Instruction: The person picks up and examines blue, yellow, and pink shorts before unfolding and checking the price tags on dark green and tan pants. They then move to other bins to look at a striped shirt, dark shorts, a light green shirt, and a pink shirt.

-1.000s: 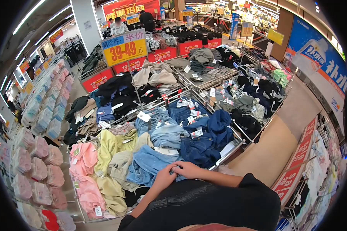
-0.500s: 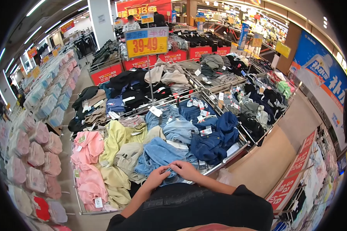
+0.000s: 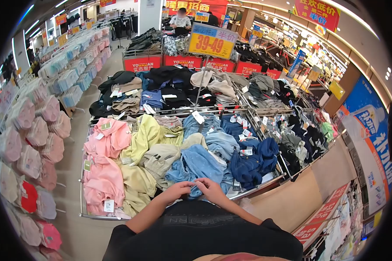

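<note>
My left hand (image 3: 179, 190) and my right hand (image 3: 209, 188) meet in front of my dark shirt (image 3: 200, 230), at the near edge of a clothing bin. Their fingers are curled in and the fingertips come together; anything between them is too small or hidden to make out. Just beyond them lies a crumpled piece of light blue denim (image 3: 196, 161). Dark blue denim (image 3: 253, 163) lies to its right. Left of it are a beige garment (image 3: 159, 158), yellow-green garments (image 3: 150, 135) and pink garments (image 3: 102, 180) with tags.
A metal rail (image 3: 104, 217) edges the bin. A yellow price sign (image 3: 212, 41) stands on a pole behind it. Packaged goods hang on racks (image 3: 30, 161) at left. Red sale boards (image 3: 322, 213) stand at right. A person (image 3: 180, 21) is at the back.
My view has turned left, so the bin, the price sign and the far stands sit further right. My hands stay together at the fingertips.
</note>
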`<action>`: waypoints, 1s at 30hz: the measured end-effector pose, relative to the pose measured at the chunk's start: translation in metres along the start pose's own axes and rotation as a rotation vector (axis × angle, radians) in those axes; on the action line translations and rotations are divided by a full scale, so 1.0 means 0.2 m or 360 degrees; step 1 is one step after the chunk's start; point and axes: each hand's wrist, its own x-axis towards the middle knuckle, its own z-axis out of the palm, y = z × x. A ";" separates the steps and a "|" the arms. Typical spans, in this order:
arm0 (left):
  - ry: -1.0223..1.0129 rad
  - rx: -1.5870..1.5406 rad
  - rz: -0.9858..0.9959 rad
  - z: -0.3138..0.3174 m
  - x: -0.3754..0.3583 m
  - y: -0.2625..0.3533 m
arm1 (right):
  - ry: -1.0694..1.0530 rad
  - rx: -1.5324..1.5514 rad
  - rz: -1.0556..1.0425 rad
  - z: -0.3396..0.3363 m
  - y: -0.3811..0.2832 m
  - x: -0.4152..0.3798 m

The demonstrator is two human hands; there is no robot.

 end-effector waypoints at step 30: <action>0.0833 0.1403 0.0395 -0.12 0.02 0.01 | -0.0752 -0.0822 0.0114 0.12 -0.12 0.23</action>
